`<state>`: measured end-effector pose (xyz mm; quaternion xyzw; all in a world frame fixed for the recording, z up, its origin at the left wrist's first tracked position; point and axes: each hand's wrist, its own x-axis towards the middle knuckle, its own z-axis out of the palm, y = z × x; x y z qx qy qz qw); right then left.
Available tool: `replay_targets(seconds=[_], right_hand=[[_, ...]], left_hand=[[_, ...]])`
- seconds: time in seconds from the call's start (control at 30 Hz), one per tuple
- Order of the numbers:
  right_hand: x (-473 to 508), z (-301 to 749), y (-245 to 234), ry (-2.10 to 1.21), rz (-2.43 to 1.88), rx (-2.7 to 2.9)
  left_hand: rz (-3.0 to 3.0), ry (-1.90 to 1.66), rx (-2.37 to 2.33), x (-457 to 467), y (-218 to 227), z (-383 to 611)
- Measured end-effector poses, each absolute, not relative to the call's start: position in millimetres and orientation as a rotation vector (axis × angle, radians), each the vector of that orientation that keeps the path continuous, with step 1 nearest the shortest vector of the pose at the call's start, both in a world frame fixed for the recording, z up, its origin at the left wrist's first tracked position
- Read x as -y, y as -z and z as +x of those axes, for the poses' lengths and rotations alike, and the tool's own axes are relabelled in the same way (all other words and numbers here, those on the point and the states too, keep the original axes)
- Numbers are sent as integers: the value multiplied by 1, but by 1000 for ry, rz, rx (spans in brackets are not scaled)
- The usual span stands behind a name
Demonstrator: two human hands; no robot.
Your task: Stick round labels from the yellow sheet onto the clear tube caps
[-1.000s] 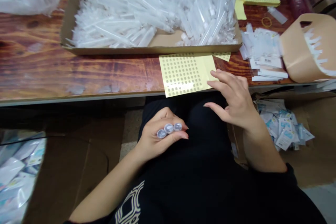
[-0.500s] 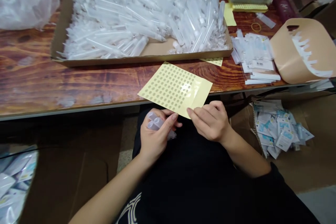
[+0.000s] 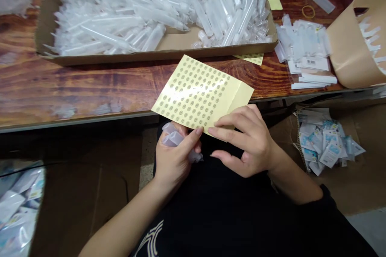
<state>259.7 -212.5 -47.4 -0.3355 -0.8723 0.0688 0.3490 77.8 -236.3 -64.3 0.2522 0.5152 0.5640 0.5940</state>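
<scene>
My left hand (image 3: 176, 156) is closed round a few small clear plastic tubes (image 3: 171, 136), and its thumb tip touches the lower edge of a yellow sticker sheet (image 3: 199, 92). The sheet carries rows of small round stickers and lies tilted, half over the table's front edge. My right hand (image 3: 244, 140) pinches the sheet's lower right part between thumb and fingers. Both hands sit over my lap, just in front of the wooden table (image 3: 90, 84).
A shallow cardboard tray (image 3: 181, 46) piled with several clear plastic tubes fills the table's back. Small packets (image 3: 304, 54) and a tan paper bag (image 3: 352, 52) lie at the right. A box of packets (image 3: 325, 144) sits below right, more packets (image 3: 18, 204) below left.
My right hand pulled the sticker sheet off the table toward my lap and turned it. My left hand rose with the tubes to meet the sheet's edge.
</scene>
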Motion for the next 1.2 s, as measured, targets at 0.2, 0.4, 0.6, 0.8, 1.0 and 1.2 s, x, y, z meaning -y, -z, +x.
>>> replay_targets(seconds=[0.2,0.4,0.6,0.8,1.0,1.2], right_hand=[[210,242,50,-101,-846,2134],[213,237,40,-155,-911,2156],[212,238,27,-224,-931,2218],[210,235,29,-200,-904,2186],[206,234,32,-199,-883,2127],[205,231,33,-179,-877,2076]], left_hand=[[579,-1312,-1195,238,57,80],[697,-1369,-1191,239,60,79],[870,-1433,-1179,241,59,80],[893,-1454,-1208,242,60,79],[918,-1460,-1209,242,59,77],[897,-1465,-1200,243,61,76]])
